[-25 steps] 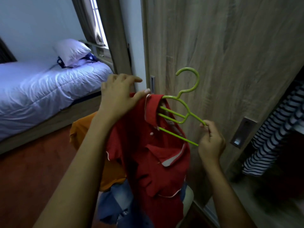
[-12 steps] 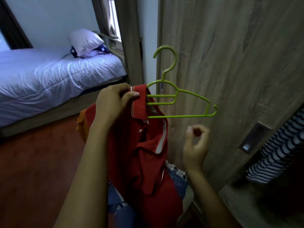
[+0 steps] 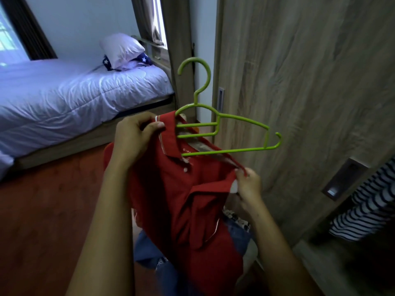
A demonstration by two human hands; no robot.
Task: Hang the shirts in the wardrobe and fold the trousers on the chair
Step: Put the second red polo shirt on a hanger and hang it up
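Note:
A red polo shirt point(image 3: 188, 201) hangs in front of me with a green plastic hanger point(image 3: 222, 127) partly inside its neck; the hanger's left arm is under the collar, its right arm and hook stick out. My left hand point(image 3: 134, 135) pinches the collar at the left shoulder. At the right side my right hand point(image 3: 248, 184) grips the collar's edge. Blue denim trousers point(image 3: 154, 251) lie below the shirt on a chair that is mostly hidden. The wooden wardrobe door point(image 3: 299, 82) stands just behind the hanger.
A striped shirt point(image 3: 367, 206) hangs in the open wardrobe at the right. A bed point(image 3: 70, 99) with white bedding and a pillow point(image 3: 121, 48) fills the left background. Reddish wood floor point(image 3: 42, 210) lies between the bed and me.
My right hand let go of the hanger, hung free, then took hold of the shirt's right collar. The hanger turned upright with its left arm inside the neck.

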